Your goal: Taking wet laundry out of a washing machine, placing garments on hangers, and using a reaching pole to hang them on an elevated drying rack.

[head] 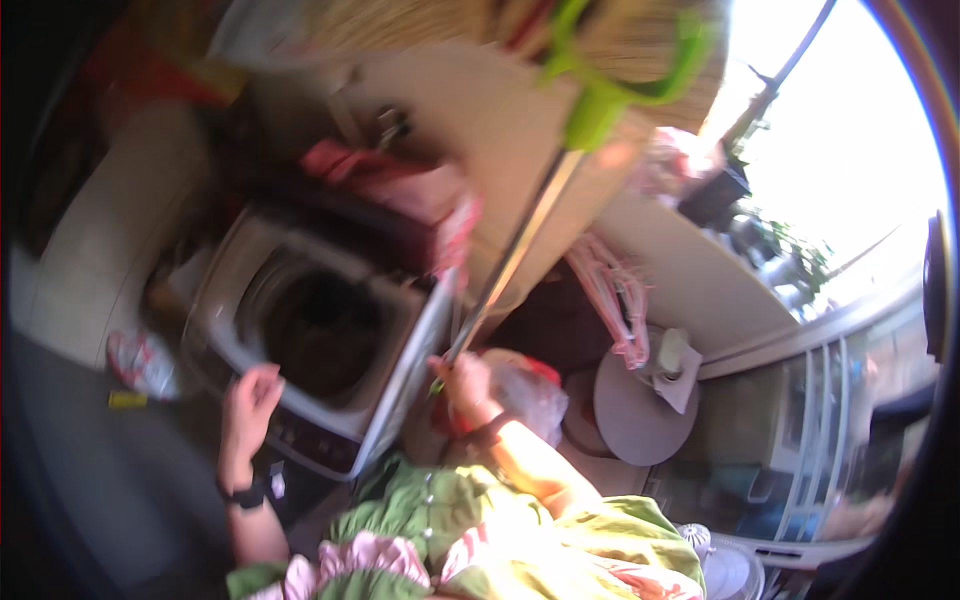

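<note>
My right hand (469,386) is closed around the lower end of a metal clothes pole (517,247). The pole slants up and away to the right, ending in a bright green plastic forked head (600,105). To the left, my left hand (251,409) is held by the front rim of a top-loading washing machine (397,367), fingers loosely bent and nothing visible in them. Whether it touches the rim is unclear. With the lid raised, the round drum opening (322,337) shows dark inside; its contents cannot be made out.
Pink clothes hangers (615,292) hang in a bunch right of the pole. Below them stands a round-topped stool (649,412). Pink cloth (397,180) lies behind the machine, and a plastic bag (529,394) sits beside it. Potted plants (780,247) line the bright window.
</note>
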Demonstrator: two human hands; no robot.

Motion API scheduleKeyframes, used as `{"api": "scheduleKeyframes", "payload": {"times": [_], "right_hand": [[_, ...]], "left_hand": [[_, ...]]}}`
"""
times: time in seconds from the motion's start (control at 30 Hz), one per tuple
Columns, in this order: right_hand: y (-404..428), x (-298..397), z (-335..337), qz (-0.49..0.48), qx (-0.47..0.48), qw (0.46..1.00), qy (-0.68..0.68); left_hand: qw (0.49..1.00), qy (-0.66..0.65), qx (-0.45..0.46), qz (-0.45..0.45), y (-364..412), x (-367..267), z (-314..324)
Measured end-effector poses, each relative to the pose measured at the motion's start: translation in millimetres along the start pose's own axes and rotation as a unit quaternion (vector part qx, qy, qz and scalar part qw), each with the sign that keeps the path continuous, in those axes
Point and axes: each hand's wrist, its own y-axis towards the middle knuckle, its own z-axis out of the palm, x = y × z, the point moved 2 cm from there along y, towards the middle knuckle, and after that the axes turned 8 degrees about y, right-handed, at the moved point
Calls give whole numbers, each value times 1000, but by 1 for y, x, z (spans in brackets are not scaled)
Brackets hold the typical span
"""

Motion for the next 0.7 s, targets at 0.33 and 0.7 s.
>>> {"api": "scheduleKeyframes", "payload": {"times": [0.33,0.7], "right_hand": [[6,-6,18,8,27,996,90],[-27,32,1,147,5,986,80]], "left_hand": [[995,23,69,73,129,29,-30],[965,124,208,101,279,155,61]]}}
